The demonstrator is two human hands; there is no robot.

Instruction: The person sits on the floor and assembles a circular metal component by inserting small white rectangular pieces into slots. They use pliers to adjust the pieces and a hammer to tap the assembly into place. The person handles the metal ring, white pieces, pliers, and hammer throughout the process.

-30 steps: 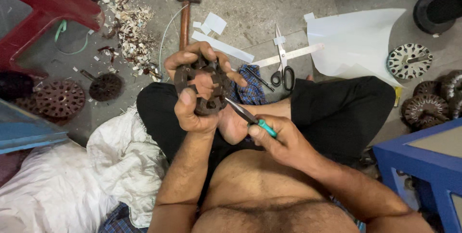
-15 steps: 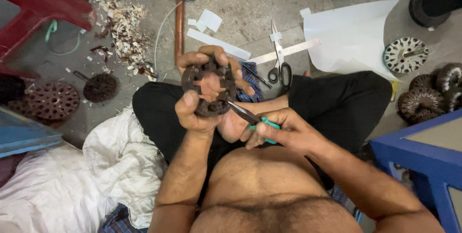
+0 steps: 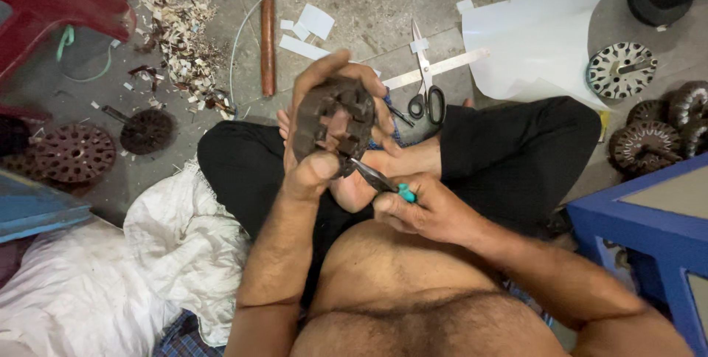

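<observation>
Rusty metal core [image 3: 333,122], round and slotted, sits upright in my left hand [image 3: 324,136], raised above my crossed legs near the middle of the view. My left hand is clamped on it, fingers curled over the far rim and thumb pressed on the near edge at 6 o'clock. My right hand [image 3: 424,209] is closed around the teal-handled pliers [image 3: 380,180], whose dark nose points toward 10 o'clock and meets the core at its lower right edge. On the floor [image 3: 369,10] at 12 o'clock of the core lie a hammer [image 3: 267,29] with a wooden handle, scissors [image 3: 424,80] and a metal ruler [image 3: 435,69], near a sheet of white paper [image 3: 531,40]. At 9 o'clock two dark slotted discs [image 3: 70,152] rest on the floor, and a white cloth [image 3: 177,239] lies at 7 o'clock. More cores [image 3: 649,143] lie at 3 o'clock, just beyond a blue stool [image 3: 649,231].
</observation>
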